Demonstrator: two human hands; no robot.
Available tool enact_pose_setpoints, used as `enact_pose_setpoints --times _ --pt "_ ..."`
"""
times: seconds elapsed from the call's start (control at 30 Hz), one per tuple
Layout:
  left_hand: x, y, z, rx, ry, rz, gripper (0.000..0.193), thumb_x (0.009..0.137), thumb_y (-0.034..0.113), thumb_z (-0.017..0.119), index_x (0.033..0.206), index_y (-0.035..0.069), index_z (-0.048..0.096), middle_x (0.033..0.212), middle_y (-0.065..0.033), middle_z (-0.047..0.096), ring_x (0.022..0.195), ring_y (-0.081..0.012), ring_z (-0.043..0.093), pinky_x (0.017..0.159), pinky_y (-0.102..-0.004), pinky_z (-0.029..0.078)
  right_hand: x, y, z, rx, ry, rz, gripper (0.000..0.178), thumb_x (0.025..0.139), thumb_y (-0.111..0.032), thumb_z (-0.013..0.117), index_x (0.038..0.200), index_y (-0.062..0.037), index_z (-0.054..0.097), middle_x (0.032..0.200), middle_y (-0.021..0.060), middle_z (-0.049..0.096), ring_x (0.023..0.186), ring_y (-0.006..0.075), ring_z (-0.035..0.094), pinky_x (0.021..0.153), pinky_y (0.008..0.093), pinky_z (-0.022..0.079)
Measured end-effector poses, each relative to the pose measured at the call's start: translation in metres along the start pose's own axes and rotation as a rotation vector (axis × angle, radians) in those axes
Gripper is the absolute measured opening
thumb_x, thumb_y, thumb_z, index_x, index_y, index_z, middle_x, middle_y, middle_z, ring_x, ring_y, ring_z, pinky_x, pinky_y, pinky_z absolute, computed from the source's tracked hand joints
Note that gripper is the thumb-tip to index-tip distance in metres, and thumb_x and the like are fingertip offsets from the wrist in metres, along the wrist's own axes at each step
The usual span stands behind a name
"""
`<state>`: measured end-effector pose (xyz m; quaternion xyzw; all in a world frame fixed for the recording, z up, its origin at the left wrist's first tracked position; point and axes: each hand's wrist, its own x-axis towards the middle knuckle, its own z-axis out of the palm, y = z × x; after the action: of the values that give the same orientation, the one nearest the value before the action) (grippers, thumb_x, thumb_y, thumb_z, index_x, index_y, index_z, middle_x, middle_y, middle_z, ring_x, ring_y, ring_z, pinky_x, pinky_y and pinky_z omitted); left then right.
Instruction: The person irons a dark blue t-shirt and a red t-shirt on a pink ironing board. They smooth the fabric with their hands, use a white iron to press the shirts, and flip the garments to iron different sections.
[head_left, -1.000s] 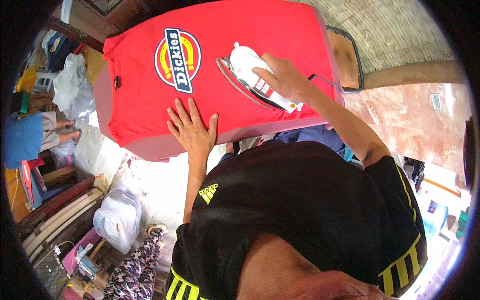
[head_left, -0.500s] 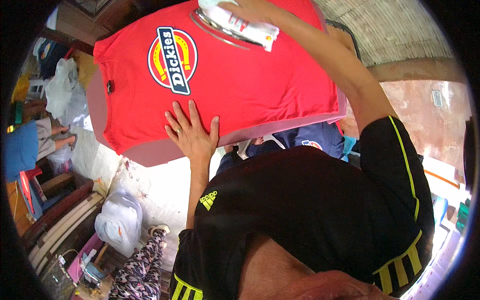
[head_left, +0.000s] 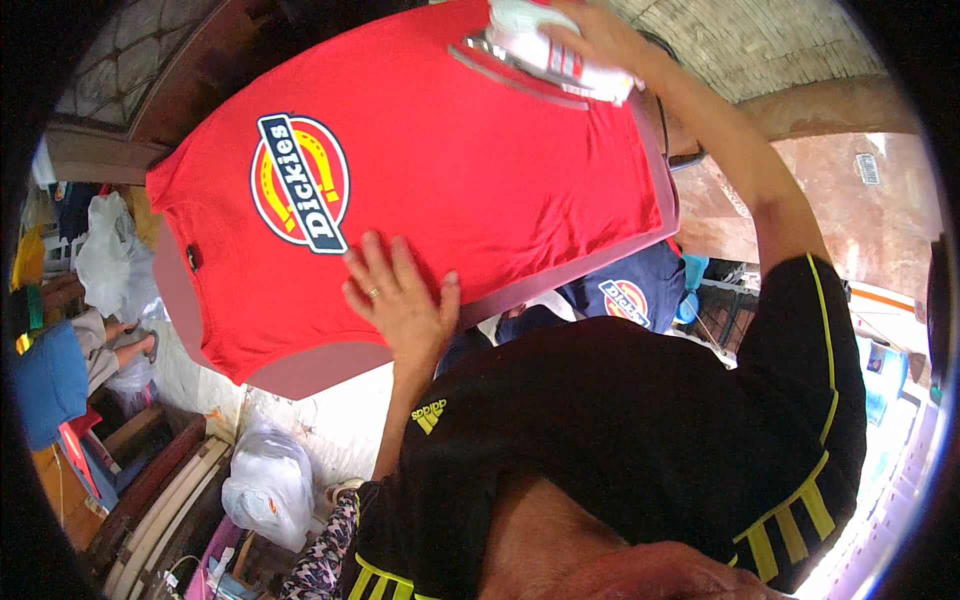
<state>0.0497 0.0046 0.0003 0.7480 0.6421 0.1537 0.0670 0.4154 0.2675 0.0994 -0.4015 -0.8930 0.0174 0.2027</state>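
Note:
A red T-shirt (head_left: 430, 150) lies spread on a padded mauve ironing board (head_left: 320, 372), its neckline toward the left. A round yellow, red and navy print (head_left: 300, 183) marks its chest. At the far right of the shirt, my right hand (head_left: 605, 40) grips the handle of a white clothes iron (head_left: 560, 62); part of the metal soleplate shows above the cloth. My left hand (head_left: 400, 305) rests flat on the shirt's near side, just right of the print, fingers spread and a ring on one.
A navy shirt (head_left: 620, 285) with a similar print lies beneath the board's near edge. At left, another person's legs (head_left: 115, 345) show, with clear plastic bags (head_left: 105, 260) behind. A filled plastic bag (head_left: 268, 490) sits lower left, near another person's patterned trousers (head_left: 325, 550).
The iron has moved right and farther away across the shirt in my right hand. My left hand has shifted slightly right of the print. The whole view has turned a little.

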Motion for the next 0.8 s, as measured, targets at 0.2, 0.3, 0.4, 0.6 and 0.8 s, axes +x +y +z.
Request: enact_pose_setpoints --times 0.2,0.3,0.4,0.6,0.8 --pt "0.017 0.077 0.035 -0.089 -0.053 0.210 0.084 0.087 0.056 0.062 0.151 0.007 0.037 0.162 -0.0201 0.024 0.149 -0.0479 0.018 0.113 -0.0682 0.018 0.058 0.033 0.009 0.083 -0.080 0.372 0.052 0.096 -0.044 0.056 0.117 0.0024 0.065 0.104 0.0279 0.069 0.098 0.0411 0.068 0.085 0.0482 0.052" --pt "0.016 0.084 0.046 -0.055 0.035 0.213 0.077 0.093 0.052 0.056 0.151 0.005 0.037 0.161 -0.0210 0.027 0.147 -0.0475 0.023 0.113 -0.0677 0.021 0.036 0.014 0.009 0.073 -0.109 0.363 0.051 0.097 -0.044 0.055 0.116 0.0024 0.065 0.106 0.0281 0.068 0.099 0.0417 0.068 0.086 0.0487 0.052" --pt "0.016 0.084 0.052 -0.008 0.154 0.155 0.070 0.097 0.045 0.050 0.149 0.000 0.038 0.159 -0.0215 0.033 0.145 -0.0482 0.029 0.111 -0.0669 0.024 -0.014 -0.016 0.014 0.057 -0.058 0.165 0.049 0.096 -0.044 0.056 0.111 0.0020 0.065 0.100 0.0274 0.069 0.093 0.0437 0.067 0.082 0.0497 0.052" --pt "0.020 0.074 0.072 0.048 0.301 0.039 0.057 0.099 0.034 0.046 0.145 0.000 0.045 0.157 -0.0208 0.037 0.144 -0.0457 0.033 0.112 -0.0642 0.025 -0.123 -0.132 -0.012 0.144 -0.371 0.229 0.043 0.096 -0.044 0.057 0.100 -0.0016 0.065 0.086 0.0263 0.068 0.079 0.0462 0.066 0.071 0.0564 0.051" --pt "0.019 0.082 0.066 0.047 0.221 -0.013 0.058 0.100 0.036 0.045 0.148 0.002 0.043 0.159 -0.0197 0.033 0.147 -0.0434 0.027 0.116 -0.0619 0.018 -0.159 -0.136 -0.021 0.228 -0.314 -0.083 0.041 0.096 -0.045 0.058 0.101 -0.0051 0.060 0.081 0.0233 0.067 0.079 0.0455 0.066 0.072 0.0567 0.051"
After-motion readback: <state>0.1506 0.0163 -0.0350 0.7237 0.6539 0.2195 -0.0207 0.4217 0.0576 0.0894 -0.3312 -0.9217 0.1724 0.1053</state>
